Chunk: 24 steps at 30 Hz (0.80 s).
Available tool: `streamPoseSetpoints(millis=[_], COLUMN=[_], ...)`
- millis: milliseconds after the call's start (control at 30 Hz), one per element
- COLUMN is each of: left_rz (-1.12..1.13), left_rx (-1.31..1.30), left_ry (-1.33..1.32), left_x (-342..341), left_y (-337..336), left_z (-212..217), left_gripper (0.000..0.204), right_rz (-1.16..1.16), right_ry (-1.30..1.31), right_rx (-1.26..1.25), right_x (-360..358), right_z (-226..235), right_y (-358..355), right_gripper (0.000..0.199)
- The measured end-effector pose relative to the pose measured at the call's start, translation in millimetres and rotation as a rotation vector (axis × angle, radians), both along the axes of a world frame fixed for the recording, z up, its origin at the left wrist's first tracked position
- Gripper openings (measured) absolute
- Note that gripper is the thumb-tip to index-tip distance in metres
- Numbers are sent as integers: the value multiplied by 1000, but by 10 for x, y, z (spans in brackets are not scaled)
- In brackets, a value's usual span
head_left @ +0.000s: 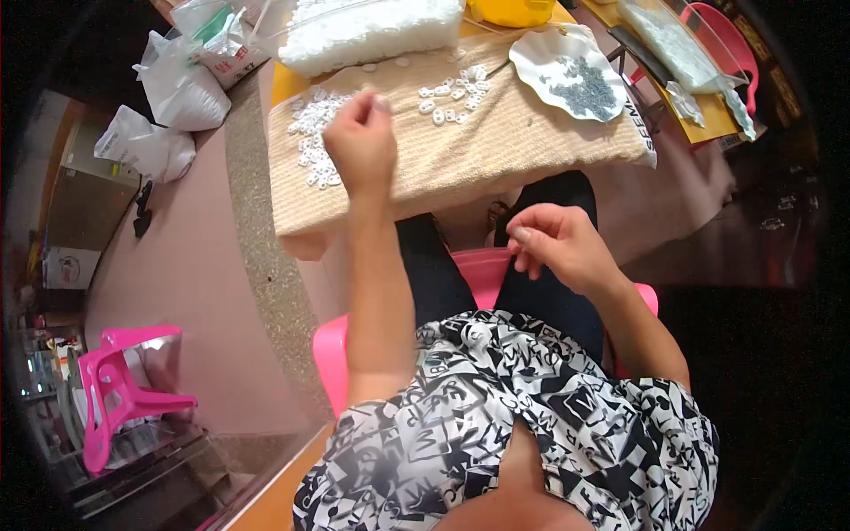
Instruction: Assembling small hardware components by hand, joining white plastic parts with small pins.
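My left hand [361, 142] is closed in a loose fist, thumb up, just above the towel-covered table and beside a pile of small white plastic pieces [320, 124]. Whether anything is inside the fist is hidden. Over my lap, off the table's near edge, my right hand [567, 248] has its thumb and forefinger pressed together; anything between them is too small to make out. Further right along the table, a looser group of the white pieces [456, 93] lies on the beige towel [496, 159]. A white scalloped dish [540, 57] holds many small dark grey bits.
A clear bin heaped with white pieces [372, 31] stands at the table's back, next to a yellow container [512, 11]. Full white bags [181, 88] sit on the floor at left, above a pink stool [124, 380]. Another table [699, 133] is at far right.
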<state>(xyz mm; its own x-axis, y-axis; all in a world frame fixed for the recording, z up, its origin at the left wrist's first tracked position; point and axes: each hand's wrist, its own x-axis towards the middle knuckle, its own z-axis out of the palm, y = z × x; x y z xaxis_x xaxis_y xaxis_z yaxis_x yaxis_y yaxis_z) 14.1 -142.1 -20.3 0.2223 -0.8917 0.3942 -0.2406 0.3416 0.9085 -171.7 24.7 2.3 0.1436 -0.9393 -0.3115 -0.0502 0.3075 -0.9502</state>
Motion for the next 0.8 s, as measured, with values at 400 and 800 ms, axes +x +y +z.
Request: streamPoseSetpoints(millis=[400, 800], left_rz=[85, -348], left_rx=[109, -153], left_ry=[-768, -633], left_x=[1202, 451], left_y=[-1714, -902], left_z=[-440, -125], left_gripper=[21, 13], right_rz=[81, -73], right_ry=[340, 806], right_rx=[-142, -654], right_x=[-195, -523], right_z=[67, 1], right_y=[-167, -762], right_gripper=[17, 12])
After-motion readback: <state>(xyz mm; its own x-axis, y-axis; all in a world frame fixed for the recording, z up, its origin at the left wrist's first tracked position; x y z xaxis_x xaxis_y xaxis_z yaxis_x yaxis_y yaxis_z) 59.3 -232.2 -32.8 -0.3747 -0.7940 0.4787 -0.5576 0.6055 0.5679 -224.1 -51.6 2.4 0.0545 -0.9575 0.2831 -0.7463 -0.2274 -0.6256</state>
